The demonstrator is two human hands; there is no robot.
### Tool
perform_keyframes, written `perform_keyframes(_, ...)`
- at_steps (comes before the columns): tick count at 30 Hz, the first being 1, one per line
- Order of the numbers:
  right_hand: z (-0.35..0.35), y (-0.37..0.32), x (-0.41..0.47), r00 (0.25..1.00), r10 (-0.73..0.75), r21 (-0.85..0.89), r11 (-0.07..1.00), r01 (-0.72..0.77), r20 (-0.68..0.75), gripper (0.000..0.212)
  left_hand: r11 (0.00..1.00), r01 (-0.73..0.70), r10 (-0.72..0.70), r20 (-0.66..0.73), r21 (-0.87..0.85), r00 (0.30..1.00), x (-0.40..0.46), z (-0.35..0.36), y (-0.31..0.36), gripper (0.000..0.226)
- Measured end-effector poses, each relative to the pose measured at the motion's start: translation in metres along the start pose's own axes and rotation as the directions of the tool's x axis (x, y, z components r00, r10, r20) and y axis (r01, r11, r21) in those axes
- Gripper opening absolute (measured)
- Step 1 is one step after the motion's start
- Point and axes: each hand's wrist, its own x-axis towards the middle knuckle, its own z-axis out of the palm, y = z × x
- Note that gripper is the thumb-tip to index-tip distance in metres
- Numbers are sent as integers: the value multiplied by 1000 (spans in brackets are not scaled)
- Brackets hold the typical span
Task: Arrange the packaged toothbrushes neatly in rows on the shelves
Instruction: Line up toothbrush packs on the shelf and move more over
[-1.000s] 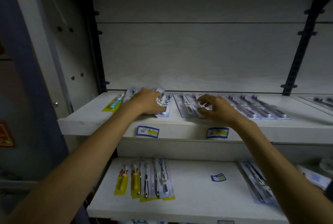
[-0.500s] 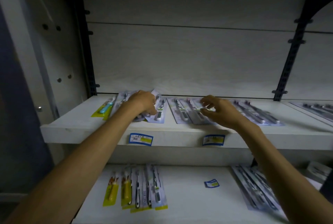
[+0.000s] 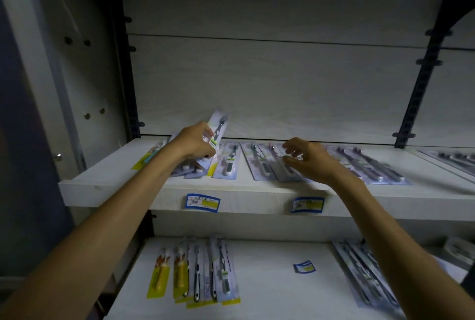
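White upper shelf carries toothbrush packs in rows. Since a moment ago, the left hand has tilted one gripped toothbrush pack up toward 12 o'clock. The right hand, fingers loosely spread, holding nothing, hovers over the flat packs.
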Motion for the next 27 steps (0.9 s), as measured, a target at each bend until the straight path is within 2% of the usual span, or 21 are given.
perform_keyframes(5, 17, -14, 13, 998, 45, -43, 998, -43, 33, 40, 925, -211, 196, -79, -316, 977, -4, -2, -24, 46)
perform_keyframes(9, 28, -29, 24, 992, 121, -201, 973, -111, 39, 44, 893, -334, 279, -211, -303, 937, -4, -2, -34, 46)
perform_keyframes(11, 35, -35, 29, 992, 122, -314, 943, -107, 29, 43, 878, -351, 286, -230, -326, 930, -4, -4, -38, 46)
perform_keyframes(14, 46, -40, 33, 991, 136, -383, 914, -132, -16, 56, 861, -387, 318, -245, -329, 916, -4, -6, -40, 45)
perform_keyframes(17, 55, -43, 35, 988, 141, -447, 881, -152, -59, 57, 853, -413, 348, -242, -319, 906, -5, -7, -42, 45)
perform_keyframes(22, 59, -57, 34, 982, 170, -421, 888, -186, -76, 40, 846, -443, 382, -241, -297, 892, -5, -9, -49, 44)
perform_keyframes(25, 62, -63, 31, 971, 154, -328, 921, -208, -184, 30, 840, -450, 386, -250, -303, 888, -6, -12, -54, 44)
perform_keyframes(27, 61, -68, 30, 954, 194, -240, 938, -248, -227, 32, 835, -457, 390, -256, -307, 885, -6, -13, -57, 45)
